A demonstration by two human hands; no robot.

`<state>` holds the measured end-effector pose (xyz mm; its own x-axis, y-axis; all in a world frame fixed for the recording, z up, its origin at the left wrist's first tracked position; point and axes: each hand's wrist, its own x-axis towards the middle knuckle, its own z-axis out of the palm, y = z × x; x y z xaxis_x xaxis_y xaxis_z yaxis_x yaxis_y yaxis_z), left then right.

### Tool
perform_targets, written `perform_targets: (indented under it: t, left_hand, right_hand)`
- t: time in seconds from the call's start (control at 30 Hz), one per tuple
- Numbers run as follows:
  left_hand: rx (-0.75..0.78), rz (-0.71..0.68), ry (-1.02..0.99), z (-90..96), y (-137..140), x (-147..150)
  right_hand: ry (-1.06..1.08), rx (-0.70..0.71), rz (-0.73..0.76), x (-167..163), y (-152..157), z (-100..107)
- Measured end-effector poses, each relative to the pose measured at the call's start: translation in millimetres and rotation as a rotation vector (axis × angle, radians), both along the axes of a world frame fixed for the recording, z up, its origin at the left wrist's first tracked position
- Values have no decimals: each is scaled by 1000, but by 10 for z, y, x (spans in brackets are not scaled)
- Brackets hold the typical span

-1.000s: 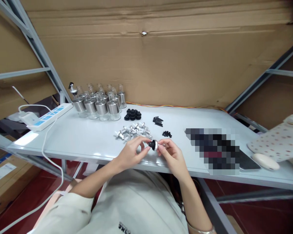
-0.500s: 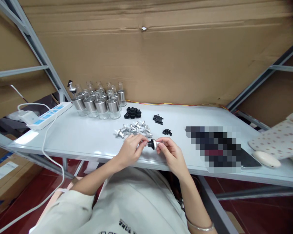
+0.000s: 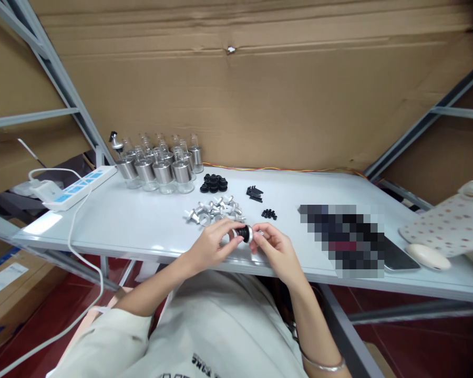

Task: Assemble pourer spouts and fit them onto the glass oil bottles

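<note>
Between my hands, just over the table's front edge, is a bottle pourer point(image 3: 249, 233) lying sideways, with a black ribbed stopper on its left and a silver collar and spout on its right. My left hand point(image 3: 215, 244) pinches the black stopper end between thumb and fingers. My right hand point(image 3: 275, 249) grips the spout end, its fingertips partly hiding it. Just beyond my left hand lies a pile of silver pourer spouts point(image 3: 215, 211). Black ribbed stoppers point(image 3: 213, 183) are heaped behind that pile. Small black caps point(image 3: 269, 214) and thin black pieces point(image 3: 254, 193) lie farther right.
Glass bottles with steel sleeves point(image 3: 163, 170) stand at the back left, one carrying a pourer. A power strip point(image 3: 81, 187) with a white cable is on the left. To the right are a blurred-out item point(image 3: 342, 239), a cream oval object point(image 3: 429, 256) and a dotted bag point(image 3: 437, 226).
My left fingers have moved right, from the stopper's tip onto its ribbed part against the collar. My right hand still holds the spout end, its fingers slightly shifted.
</note>
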<state>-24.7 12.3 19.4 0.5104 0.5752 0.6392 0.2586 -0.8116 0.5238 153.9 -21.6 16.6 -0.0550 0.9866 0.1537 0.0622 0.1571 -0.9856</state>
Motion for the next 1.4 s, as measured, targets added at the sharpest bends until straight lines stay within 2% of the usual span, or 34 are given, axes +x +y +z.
perform_targets:
  t: [0.13,0.27,0.53,0.7,0.9,1.0,1.13,1.4]
  left_hand:
    - [-6,-9,35,-9,12,-5]
    - [5,26,150,20,-7,-13]
    - [232,164,278,54,-40,19]
    - [445,238,335,26,-8,42]
    - [600,360,323,0,-3,78]
    - [578,398,309,12,6,71]
    - [469,380,357,16,41,29]
    - [166,216,294,42,4,-11]
  right_hand:
    - [-82,12,68,17,5,-3]
    - [-83,-5,178,49,5,-5]
    - [-29,-11,235,82,23,-36]
    - [-60,7,222,76,20,-33]
    - [-111,102,197,44,-18,1]
    - [-168,155,181,11,-32,19]
    - [-286,261,92,-49,-38,-6]
    - [-608,812,-143,-113,-115,-81]
